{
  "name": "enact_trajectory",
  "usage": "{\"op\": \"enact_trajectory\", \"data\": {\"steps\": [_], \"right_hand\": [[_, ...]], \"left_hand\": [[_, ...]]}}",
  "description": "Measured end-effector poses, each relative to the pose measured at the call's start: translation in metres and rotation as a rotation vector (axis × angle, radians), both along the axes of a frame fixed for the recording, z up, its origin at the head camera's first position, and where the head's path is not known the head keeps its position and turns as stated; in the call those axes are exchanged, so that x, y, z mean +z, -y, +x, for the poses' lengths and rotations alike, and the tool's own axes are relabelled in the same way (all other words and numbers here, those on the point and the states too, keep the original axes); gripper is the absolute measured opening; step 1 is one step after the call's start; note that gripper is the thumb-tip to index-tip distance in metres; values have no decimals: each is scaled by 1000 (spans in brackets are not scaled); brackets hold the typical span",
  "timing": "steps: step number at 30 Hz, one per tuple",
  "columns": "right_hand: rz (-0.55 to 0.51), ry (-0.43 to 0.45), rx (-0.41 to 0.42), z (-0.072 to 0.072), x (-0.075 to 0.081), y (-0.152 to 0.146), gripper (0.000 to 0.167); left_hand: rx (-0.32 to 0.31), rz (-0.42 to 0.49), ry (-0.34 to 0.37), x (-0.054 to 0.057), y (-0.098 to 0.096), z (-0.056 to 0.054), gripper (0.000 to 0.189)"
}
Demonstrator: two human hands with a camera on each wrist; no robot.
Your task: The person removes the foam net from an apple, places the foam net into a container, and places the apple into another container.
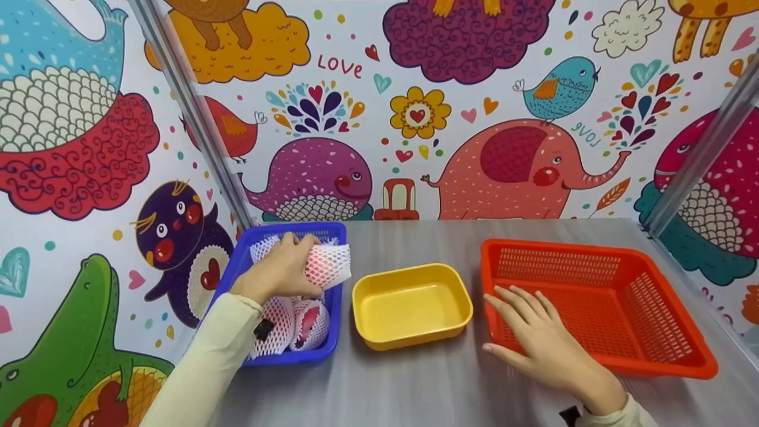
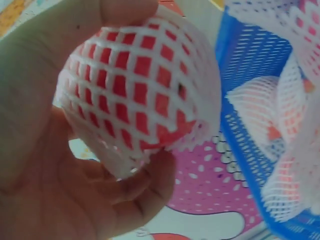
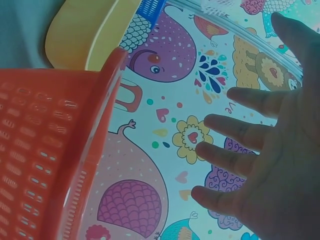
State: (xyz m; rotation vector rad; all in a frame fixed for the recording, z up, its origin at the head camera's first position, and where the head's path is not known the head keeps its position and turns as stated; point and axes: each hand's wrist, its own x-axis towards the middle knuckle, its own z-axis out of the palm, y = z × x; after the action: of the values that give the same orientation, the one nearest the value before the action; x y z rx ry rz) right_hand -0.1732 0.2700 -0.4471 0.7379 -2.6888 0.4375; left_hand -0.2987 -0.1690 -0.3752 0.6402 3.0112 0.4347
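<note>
My left hand [image 1: 283, 267] grips a round red fruit in a white foam net [image 1: 327, 265] over the blue basket [image 1: 320, 357]. In the left wrist view, thumb and fingers wrap the netted fruit [image 2: 135, 85], and red skin shows through the mesh. Several more netted fruits [image 1: 311, 325] lie in the basket, partly hidden under the hand and wrist. My right hand [image 1: 536, 341] holds nothing, its fingers spread over the left rim of the red basket [image 1: 599, 252]. In the right wrist view, this hand's fingers [image 3: 235, 132] are straight and apart.
A yellow tub [image 1: 409, 308] stands between the two baskets on the grey table [image 1: 409, 385]. Printed panels [image 1: 356, 89] rise behind and at the sides, joined by metal corner posts [image 1: 195, 112].
</note>
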Motion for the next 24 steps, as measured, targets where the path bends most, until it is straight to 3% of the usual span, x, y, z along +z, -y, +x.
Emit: {"op": "enact_trajectory", "data": {"steps": [10,14,18,24], "right_hand": [[-10,4,3,6,10,-2,70],[-7,-11,9,7,13,-3,57],[0,19,6,10,15,-2,47],[-5,35,11,12,15,-2,41]], "left_hand": [[-54,-69,-93,17,-23,37,95],[-93,-53,-69,22,-38,52,94],[-135,-31,-52,18,-48,65,96],[-211,-50,-60,2,-60,76,99]]}}
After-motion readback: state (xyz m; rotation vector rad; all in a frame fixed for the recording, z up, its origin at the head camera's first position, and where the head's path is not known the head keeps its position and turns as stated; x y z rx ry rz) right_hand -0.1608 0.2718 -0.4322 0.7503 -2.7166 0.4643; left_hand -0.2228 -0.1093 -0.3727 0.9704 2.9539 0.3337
